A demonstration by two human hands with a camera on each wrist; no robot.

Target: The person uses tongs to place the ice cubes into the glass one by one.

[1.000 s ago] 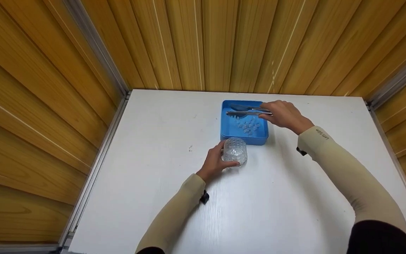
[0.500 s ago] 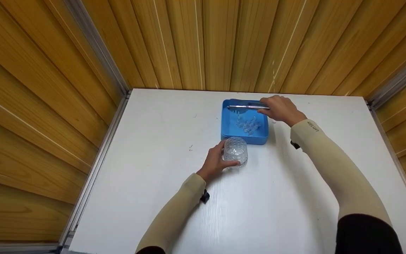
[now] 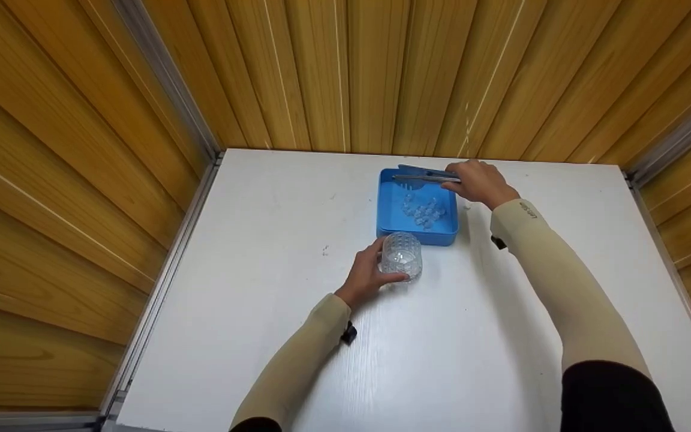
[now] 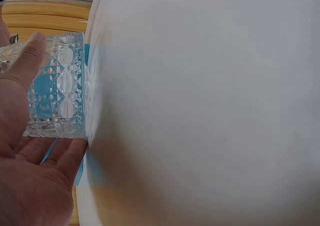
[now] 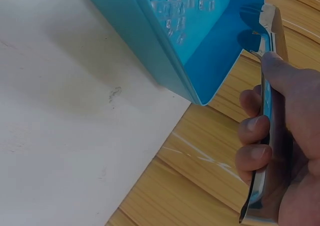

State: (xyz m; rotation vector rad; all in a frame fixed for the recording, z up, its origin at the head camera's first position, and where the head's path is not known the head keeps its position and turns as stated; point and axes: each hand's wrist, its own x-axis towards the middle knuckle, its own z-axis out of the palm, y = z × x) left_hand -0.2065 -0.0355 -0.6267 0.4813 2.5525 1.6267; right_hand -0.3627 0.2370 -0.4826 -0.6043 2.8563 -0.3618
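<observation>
My left hand [image 3: 364,275] holds a clear patterned glass [image 3: 402,257] at the near side of a blue box [image 3: 435,239]. In the left wrist view the thumb lies on one side of the glass [image 4: 65,88] and the fingers on the other. My right hand [image 3: 480,183] grips metal tongs [image 3: 424,176] over the box's far part, with their arms fairly close together. Small clear ice-like pieces [image 3: 424,213] lie on the box floor. The right wrist view has the tongs [image 5: 274,196] with curled fingers around them; nothing is visible between their tips.
A white table [image 3: 261,252] bears the box and glass. Wood-patterned panels [image 3: 345,78] rise behind it and at both sides. Metal frame strips [image 3: 165,258] run along the left edge. Small dark marks [image 3: 325,251] spot the tabletop left of the glass.
My right hand has moved slightly toward the box's far edge, carrying the tongs with it. The tongs' arms are closer together than a second ago. My left hand and the glass stay put.
</observation>
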